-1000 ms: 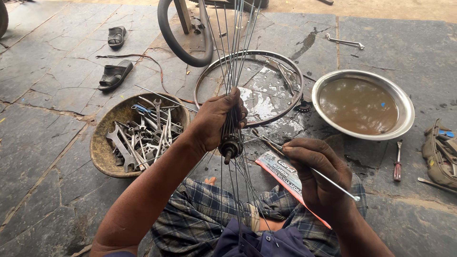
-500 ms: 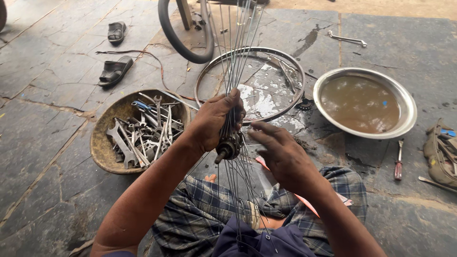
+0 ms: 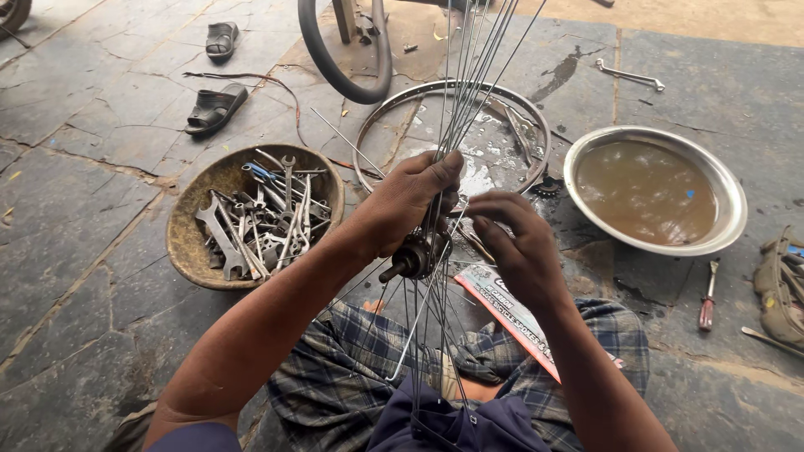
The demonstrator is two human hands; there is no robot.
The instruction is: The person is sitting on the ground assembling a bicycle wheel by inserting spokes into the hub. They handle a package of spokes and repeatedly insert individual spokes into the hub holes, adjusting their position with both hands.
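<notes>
My left hand (image 3: pixel 400 206) grips a metal wheel hub (image 3: pixel 416 254) with a bundle of thin spokes (image 3: pixel 466 92) rising from it and more hanging down over my lap. My right hand (image 3: pixel 512 243) is just right of the hub, fingers pinched on a spoke close to the flange. Beyond the hands a bare metal wheel rim (image 3: pixel 536 125) lies flat on the wet stone floor. A red and white paper packet (image 3: pixel 507 314) rests on my right knee under the right hand.
A rusty bowl (image 3: pixel 191 237) of spanners sits to the left. A steel basin (image 3: pixel 729 197) of muddy water sits to the right, a screwdriver (image 3: pixel 708 295) beside it. A black tyre (image 3: pixel 339 63), two sandals (image 3: pixel 214 107) and a spanner (image 3: pixel 630 75) lie farther off.
My right hand came up from my right knee, where it held a loose spoke, to the hub and now pinches a spoke there. The left hand stayed on the hub.
</notes>
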